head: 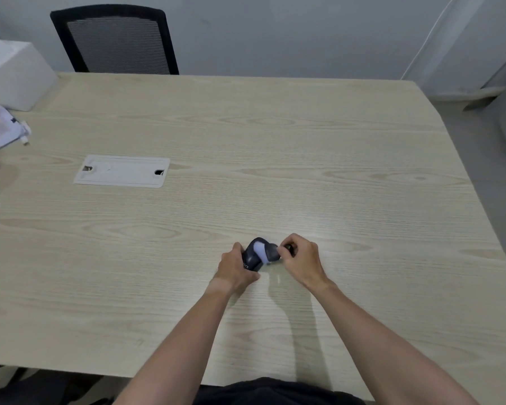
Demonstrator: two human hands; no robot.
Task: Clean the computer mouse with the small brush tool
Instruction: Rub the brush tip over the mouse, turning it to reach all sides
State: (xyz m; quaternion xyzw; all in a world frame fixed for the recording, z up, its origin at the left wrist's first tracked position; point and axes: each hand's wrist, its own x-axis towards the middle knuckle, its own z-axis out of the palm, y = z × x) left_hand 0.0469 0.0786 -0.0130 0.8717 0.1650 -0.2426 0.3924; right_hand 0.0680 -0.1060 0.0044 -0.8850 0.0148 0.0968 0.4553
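Note:
A dark computer mouse with a pale patch on top is tilted up on its side above the wooden table. My left hand grips its left side. My right hand is closed around a small dark brush tool, pressed against the mouse's right end. Most of the brush is hidden inside my fingers, and its bristles cannot be made out.
A white cable cover plate is set into the table at mid left. A white box and a crumpled plastic bag lie at the far left edge. A black mesh chair stands behind the table.

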